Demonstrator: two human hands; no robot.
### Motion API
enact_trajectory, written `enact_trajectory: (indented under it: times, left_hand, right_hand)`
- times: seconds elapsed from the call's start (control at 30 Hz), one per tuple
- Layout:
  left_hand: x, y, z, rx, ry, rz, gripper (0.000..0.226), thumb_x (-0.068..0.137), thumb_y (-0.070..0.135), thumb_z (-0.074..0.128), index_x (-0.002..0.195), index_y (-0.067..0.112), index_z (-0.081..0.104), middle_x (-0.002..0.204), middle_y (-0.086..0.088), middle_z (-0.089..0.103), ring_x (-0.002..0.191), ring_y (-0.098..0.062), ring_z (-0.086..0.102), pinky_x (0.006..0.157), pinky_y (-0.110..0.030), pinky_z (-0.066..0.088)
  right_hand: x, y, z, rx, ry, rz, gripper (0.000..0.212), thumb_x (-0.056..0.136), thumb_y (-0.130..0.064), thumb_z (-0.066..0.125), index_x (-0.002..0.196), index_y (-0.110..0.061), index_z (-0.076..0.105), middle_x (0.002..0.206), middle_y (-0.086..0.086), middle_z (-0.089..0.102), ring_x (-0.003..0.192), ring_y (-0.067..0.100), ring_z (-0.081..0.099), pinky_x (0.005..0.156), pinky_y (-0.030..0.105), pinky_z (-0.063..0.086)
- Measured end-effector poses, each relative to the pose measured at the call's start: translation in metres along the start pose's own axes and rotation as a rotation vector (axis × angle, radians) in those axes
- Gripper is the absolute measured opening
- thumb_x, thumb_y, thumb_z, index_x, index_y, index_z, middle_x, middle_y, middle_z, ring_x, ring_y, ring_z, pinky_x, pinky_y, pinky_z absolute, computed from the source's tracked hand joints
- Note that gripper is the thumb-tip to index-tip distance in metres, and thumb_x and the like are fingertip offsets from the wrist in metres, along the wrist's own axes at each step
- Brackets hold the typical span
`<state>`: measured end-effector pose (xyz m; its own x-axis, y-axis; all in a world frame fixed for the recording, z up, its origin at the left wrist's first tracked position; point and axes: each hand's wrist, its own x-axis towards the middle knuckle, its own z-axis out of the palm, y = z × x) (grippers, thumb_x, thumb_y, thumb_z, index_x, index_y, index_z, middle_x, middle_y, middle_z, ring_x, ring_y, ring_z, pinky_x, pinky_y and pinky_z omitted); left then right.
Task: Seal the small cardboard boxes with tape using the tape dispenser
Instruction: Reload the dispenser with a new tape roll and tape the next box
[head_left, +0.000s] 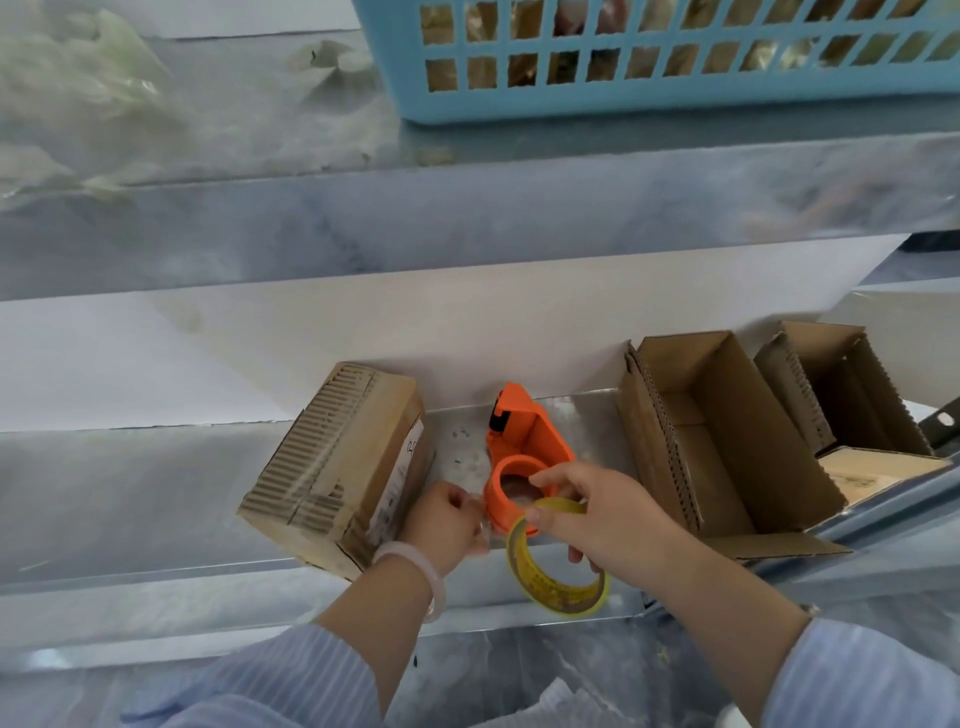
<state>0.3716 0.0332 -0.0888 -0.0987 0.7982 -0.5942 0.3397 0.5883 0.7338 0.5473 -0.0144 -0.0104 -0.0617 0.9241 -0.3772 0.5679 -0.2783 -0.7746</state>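
An orange tape dispenser (524, 441) lies on the metal shelf (130, 493), its round hub facing me. My right hand (597, 512) grips a thin tape roll (558, 577) with a yellow-printed core, held just in front of the hub. My left hand (449, 522) pinches the clear loose end of the tape beside the hub. A closed, taped cardboard box (337, 467) stands tilted left of the dispenser. Two open cardboard boxes stand to the right, one near (727, 441) and one further right (852, 395).
A blue plastic basket (649, 98) with packaged items sits on the upper shelf, above the work spot. Crumpled clear plastic (78, 93) lies at the upper left. The upper shelf's metal front (415, 218) overhangs the lower shelf. Plastic sheeting lies below near my sleeves.
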Motion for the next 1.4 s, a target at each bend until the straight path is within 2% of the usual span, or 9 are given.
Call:
enact_trajectory:
  times: [0.13, 0.23, 0.3, 0.43, 0.6, 0.8, 0.93, 1.1, 1.4]
  left_hand:
    - [0.001, -0.001, -0.008, -0.477, -0.048, -0.123, 0.012, 0.095, -0.008, 0.042, 0.099, 0.003, 0.047, 0.085, -0.017, 0.053, 0.077, -0.033, 0.06, 0.081, -0.061, 0.056]
    - [0.0, -0.002, -0.011, -0.258, 0.004, -0.084, 0.018, 0.094, 0.0, 0.046, 0.1, 0.016, 0.049, 0.095, -0.019, 0.059, 0.084, -0.035, 0.064, 0.083, -0.054, 0.057]
    - [-0.004, -0.001, -0.011, -0.078, 0.024, -0.009, 0.023, 0.092, 0.002, 0.048, 0.094, 0.025, 0.045, 0.102, -0.016, 0.059, 0.077, -0.028, 0.062, 0.068, -0.038, 0.06]
    - [-0.008, -0.005, -0.014, 0.275, 0.017, 0.203, 0.017, 0.093, 0.006, 0.05, 0.106, 0.012, 0.057, 0.081, -0.004, 0.06, 0.061, -0.017, 0.06, 0.047, -0.023, 0.051]
    - [-0.021, 0.008, -0.022, -0.222, 0.061, 0.054, 0.016, 0.099, 0.012, 0.047, 0.098, 0.021, 0.059, 0.1, -0.01, 0.059, 0.081, -0.021, 0.059, 0.057, -0.032, 0.054]
    - [-0.049, 0.035, -0.041, -0.747, -0.01, 0.106, 0.011, 0.101, 0.01, 0.049, 0.099, 0.013, 0.06, 0.057, -0.002, 0.047, 0.054, -0.016, 0.048, 0.054, -0.032, 0.05]
    - [-0.059, 0.052, -0.052, -0.783, 0.087, 0.267, 0.008, 0.102, 0.011, 0.049, 0.107, 0.01, 0.056, 0.053, -0.002, 0.048, 0.048, -0.013, 0.049, 0.047, -0.026, 0.05]
    - [-0.07, 0.066, -0.059, -0.738, 0.156, 0.411, 0.008, 0.102, 0.01, 0.048, 0.105, 0.013, 0.055, 0.051, -0.001, 0.053, 0.047, -0.012, 0.052, 0.052, -0.027, 0.051]
    - [-0.065, 0.078, -0.07, -0.619, 0.291, 0.502, 0.013, 0.101, 0.005, 0.049, 0.111, 0.01, 0.055, 0.058, 0.003, 0.062, 0.051, -0.011, 0.059, 0.054, -0.027, 0.057]
  right_hand:
    - [0.004, 0.003, -0.001, 0.039, 0.018, 0.02, 0.029, 0.088, -0.037, 0.07, 0.115, -0.029, 0.062, 0.083, -0.008, 0.067, 0.053, 0.011, 0.059, 0.047, 0.023, 0.049]
    - [0.006, 0.002, -0.001, 0.043, 0.013, 0.004, 0.027, 0.09, -0.038, 0.067, 0.115, -0.034, 0.06, 0.08, -0.008, 0.07, 0.052, 0.01, 0.059, 0.048, 0.023, 0.048]
    - [0.006, 0.001, 0.001, 0.017, 0.005, -0.003, 0.034, 0.09, -0.039, 0.067, 0.122, -0.037, 0.055, 0.086, -0.006, 0.068, 0.053, 0.01, 0.06, 0.048, 0.021, 0.047]
    - [0.008, -0.001, 0.007, -0.012, 0.015, 0.002, 0.045, 0.09, -0.04, 0.067, 0.132, -0.031, 0.054, 0.092, -0.003, 0.063, 0.053, 0.008, 0.059, 0.045, 0.016, 0.043]
    - [0.007, 0.001, 0.005, 0.003, 0.029, 0.016, 0.031, 0.092, -0.038, 0.063, 0.121, -0.03, 0.058, 0.094, -0.001, 0.064, 0.055, 0.006, 0.061, 0.047, 0.014, 0.043]
    - [0.006, -0.006, 0.001, 0.141, 0.067, -0.001, 0.009, 0.096, -0.032, 0.059, 0.101, -0.025, 0.06, 0.087, 0.002, 0.068, 0.059, 0.013, 0.064, 0.051, 0.03, 0.055]
    - [0.008, -0.01, -0.001, 0.142, 0.095, -0.05, 0.014, 0.097, -0.036, 0.056, 0.098, -0.023, 0.061, 0.064, -0.009, 0.067, 0.048, 0.001, 0.057, 0.054, 0.022, 0.048]
    - [0.001, -0.013, -0.004, 0.287, 0.051, -0.147, 0.015, 0.099, -0.025, 0.053, 0.099, -0.012, 0.061, 0.054, -0.015, 0.062, 0.048, 0.012, 0.054, 0.05, 0.021, 0.046]
    - [-0.002, -0.001, -0.01, 0.342, -0.05, -0.212, 0.01, 0.091, -0.016, 0.066, 0.101, -0.017, 0.067, 0.087, 0.001, 0.073, 0.05, 0.013, 0.052, 0.05, 0.034, 0.048]
